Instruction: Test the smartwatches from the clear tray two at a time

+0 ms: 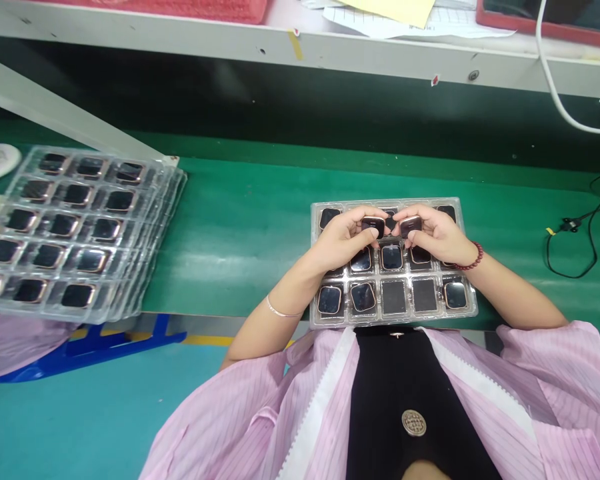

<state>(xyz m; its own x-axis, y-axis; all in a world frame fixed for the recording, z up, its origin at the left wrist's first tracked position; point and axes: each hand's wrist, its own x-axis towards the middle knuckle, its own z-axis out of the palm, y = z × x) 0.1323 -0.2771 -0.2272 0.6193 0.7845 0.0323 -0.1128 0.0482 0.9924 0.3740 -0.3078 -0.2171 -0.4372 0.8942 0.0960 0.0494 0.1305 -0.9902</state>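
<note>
Above a clear plastic tray [400,321] on the green bench [240,233], two watch faces are held up, one per hand. Left hand [344,235]: fingers and thumb closed on the first watch face [373,227]. Right hand [437,235]: likewise closed on the second watch face [411,227]. Hands close together. Both pieces: square, rounded corners, dark glossy front, a small pale marking too small to read. Similar pieces, thinly edged in copper tone, sit in the tray's pockets.

Tray [393,298] on desk [240,233], devices [392,257] in its pockets. Stack of trays [153,230] well apart to left; cable [571,225] to right. Shelf [205,41] behind, papers [370,27] on it.
</note>
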